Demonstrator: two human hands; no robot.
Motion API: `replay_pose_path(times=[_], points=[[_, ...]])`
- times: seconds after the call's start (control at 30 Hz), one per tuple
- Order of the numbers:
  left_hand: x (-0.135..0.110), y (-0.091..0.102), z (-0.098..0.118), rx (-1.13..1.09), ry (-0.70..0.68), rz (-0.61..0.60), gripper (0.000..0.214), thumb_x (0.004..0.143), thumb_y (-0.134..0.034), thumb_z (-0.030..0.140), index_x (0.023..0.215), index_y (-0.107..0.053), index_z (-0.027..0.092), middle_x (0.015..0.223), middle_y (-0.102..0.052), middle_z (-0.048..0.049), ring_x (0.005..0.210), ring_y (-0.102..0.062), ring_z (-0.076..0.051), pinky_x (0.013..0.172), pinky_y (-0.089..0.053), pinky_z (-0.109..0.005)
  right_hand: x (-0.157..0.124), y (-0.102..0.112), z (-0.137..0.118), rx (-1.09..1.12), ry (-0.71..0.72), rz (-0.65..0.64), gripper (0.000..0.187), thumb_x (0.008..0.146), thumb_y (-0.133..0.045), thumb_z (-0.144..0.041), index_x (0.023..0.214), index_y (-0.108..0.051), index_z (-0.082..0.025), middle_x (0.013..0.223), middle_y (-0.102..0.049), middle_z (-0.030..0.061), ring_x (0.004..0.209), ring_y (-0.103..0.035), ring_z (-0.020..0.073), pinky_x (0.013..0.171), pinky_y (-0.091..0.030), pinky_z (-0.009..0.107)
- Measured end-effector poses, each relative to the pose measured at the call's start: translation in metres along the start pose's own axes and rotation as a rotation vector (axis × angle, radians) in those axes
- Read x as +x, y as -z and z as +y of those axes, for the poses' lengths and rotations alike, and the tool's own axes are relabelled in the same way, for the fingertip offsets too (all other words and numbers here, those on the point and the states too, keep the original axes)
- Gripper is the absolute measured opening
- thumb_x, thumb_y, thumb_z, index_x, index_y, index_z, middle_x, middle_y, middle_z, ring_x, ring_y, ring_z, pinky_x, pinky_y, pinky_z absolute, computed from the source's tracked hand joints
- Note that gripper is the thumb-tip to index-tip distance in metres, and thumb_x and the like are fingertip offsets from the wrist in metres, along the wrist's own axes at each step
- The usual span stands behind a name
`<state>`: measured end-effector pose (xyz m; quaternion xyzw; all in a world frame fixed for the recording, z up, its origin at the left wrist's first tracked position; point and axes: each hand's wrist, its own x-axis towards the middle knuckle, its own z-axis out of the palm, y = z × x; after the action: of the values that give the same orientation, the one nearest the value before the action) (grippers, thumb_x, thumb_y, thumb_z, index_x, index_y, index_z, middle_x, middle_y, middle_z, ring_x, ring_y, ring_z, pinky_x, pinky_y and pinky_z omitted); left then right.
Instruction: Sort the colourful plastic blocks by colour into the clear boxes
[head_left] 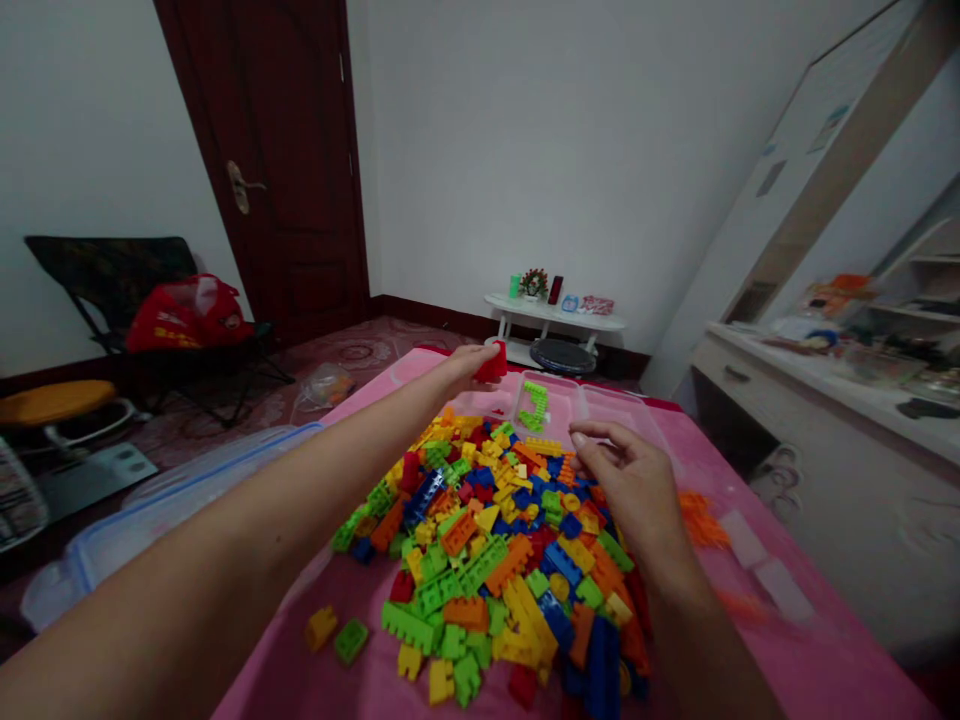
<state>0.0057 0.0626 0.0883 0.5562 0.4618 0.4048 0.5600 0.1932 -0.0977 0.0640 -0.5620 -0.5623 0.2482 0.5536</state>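
Note:
A big heap of coloured plastic building bricks point(502, 550) lies on a pink tablecloth point(750, 660). My left hand point(472, 365) reaches far across the heap and is closed on a red brick point(493, 362), beside a clear plastic compartment tray point(577, 400) at the table's far edge. Green bricks point(535, 405) lie in one compartment of that tray. My right hand point(630, 480) hovers over the right side of the heap with its fingers curled loosely; nothing shows between them.
Orange bricks point(701, 520) lie loose on the cloth at right. A clear lid with a blue rim point(172, 500) rests left of the table. Beyond stand a folding chair point(150, 300), a dark door point(285, 160), a small white table point(555, 315) and a white cabinet point(825, 400).

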Motion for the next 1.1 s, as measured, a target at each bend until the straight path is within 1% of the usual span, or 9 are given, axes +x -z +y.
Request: replay_pose_path(times=[0.07, 0.13, 0.23, 0.33, 0.47, 0.53, 0.63, 0.8, 1.1], points=[[0.013, 0.007, 0.002, 0.185, -0.117, 0.089, 0.054, 0.086, -0.053, 0.045, 0.131, -0.044, 0.017, 0.128, -0.055, -0.0151, 0.107, -0.057, -0.022, 0.080, -0.050, -0.031, 0.000, -0.001, 0.004, -0.052, 0.030, -0.005, 0.029, 0.075, -0.062, -0.037, 0.092, -0.068, -0.015, 0.078, -0.069, 0.0057, 0.061, -0.062, 0.0156, 0.057, -0.048, 0.026], [0.014, 0.015, -0.001, 0.388, -0.282, 0.146, 0.060, 0.083, -0.057, 0.041, 0.135, -0.041, 0.016, 0.136, -0.050, -0.0152, 0.117, -0.052, -0.023, 0.088, -0.046, -0.032, 0.002, -0.002, 0.010, -0.135, 0.089, 0.003, 0.026, 0.077, -0.060, -0.035, 0.092, -0.069, -0.016, 0.083, -0.069, 0.0064, 0.064, -0.061, 0.0157, 0.059, -0.048, 0.027], [-0.006, 0.028, -0.011, 0.745, -0.418, 0.092, 0.041, 0.081, -0.056, 0.036, 0.115, -0.062, 0.013, 0.115, -0.065, -0.0116, 0.103, -0.061, -0.021, 0.085, -0.046, -0.029, 0.007, -0.002, 0.022, -0.260, 0.168, 0.010, 0.022, 0.077, -0.058, -0.032, 0.088, -0.070, -0.017, 0.086, -0.069, 0.0059, 0.067, -0.059, 0.0160, 0.063, -0.046, 0.028], [-0.039, 0.043, -0.023, 1.231, -0.340, 0.087, 0.032, 0.082, -0.051, 0.039, 0.085, -0.072, 0.014, 0.087, -0.071, -0.0112, 0.085, -0.065, -0.025, 0.076, -0.047, -0.033, 0.010, -0.003, 0.032, -0.334, 0.193, -0.016, 0.020, 0.077, -0.056, -0.030, 0.083, -0.070, -0.018, 0.085, -0.068, 0.0052, 0.071, -0.060, 0.0169, 0.066, -0.046, 0.028], [-0.071, 0.062, -0.044, 1.669, -0.089, 0.098, 0.039, 0.076, -0.059, 0.045, 0.092, -0.070, 0.011, 0.099, -0.068, -0.0204, 0.094, -0.063, -0.034, 0.077, -0.047, -0.040, 0.010, -0.009, 0.041, -0.364, 0.187, -0.091, 0.019, 0.078, -0.055, -0.029, 0.083, -0.070, -0.018, 0.085, -0.069, 0.0047, 0.075, -0.061, 0.0180, 0.069, -0.047, 0.029], [-0.074, 0.069, -0.057, 1.676, 0.008, 0.019, 0.045, 0.077, -0.058, 0.047, 0.101, -0.067, 0.011, 0.105, -0.066, -0.0216, 0.098, -0.062, -0.034, 0.078, -0.047, -0.039, 0.007, -0.014, 0.044, -0.383, 0.197, -0.168, 0.019, 0.077, -0.055, -0.026, 0.085, -0.070, -0.019, 0.088, -0.070, 0.0048, 0.079, -0.062, 0.0186, 0.073, -0.048, 0.030], [-0.067, 0.076, -0.074, 1.594, 0.029, -0.103, 0.043, 0.081, -0.052, 0.045, 0.111, -0.063, 0.017, 0.108, -0.067, -0.0165, 0.096, -0.064, -0.027, 0.077, -0.048, -0.033, 0.001, -0.024, 0.044, -0.435, 0.276, -0.305, 0.029, 0.076, -0.055, -0.018, 0.101, -0.069, -0.020, 0.107, -0.068, 0.0061, 0.100, -0.060, 0.0208, 0.090, -0.045, 0.035], [-0.063, 0.073, -0.084, 1.595, -0.016, -0.098, 0.037, 0.079, -0.053, 0.028, 0.114, -0.062, 0.018, 0.110, -0.066, -0.0152, 0.099, -0.063, -0.027, 0.077, -0.048, -0.032, -0.017, -0.040, 0.045, -0.514, 0.422, -0.548, 0.056, 0.075, -0.048, -0.005, 0.128, -0.055, -0.022, 0.133, -0.054, 0.0042, 0.126, -0.043, 0.0198, 0.108, -0.030, 0.038], [-0.076, 0.057, -0.053, 1.679, -0.039, -0.036, 0.031, 0.075, -0.048, 0.023, 0.095, -0.070, 0.012, 0.097, -0.069, -0.0194, 0.090, -0.065, -0.030, 0.070, -0.049, -0.033, -0.020, -0.042, 0.043, -0.626, 0.340, -0.526, 0.048, 0.074, -0.060, -0.015, 0.122, -0.059, -0.019, 0.120, -0.061, 0.0084, 0.116, -0.050, 0.0243, 0.102, -0.036, 0.039]])
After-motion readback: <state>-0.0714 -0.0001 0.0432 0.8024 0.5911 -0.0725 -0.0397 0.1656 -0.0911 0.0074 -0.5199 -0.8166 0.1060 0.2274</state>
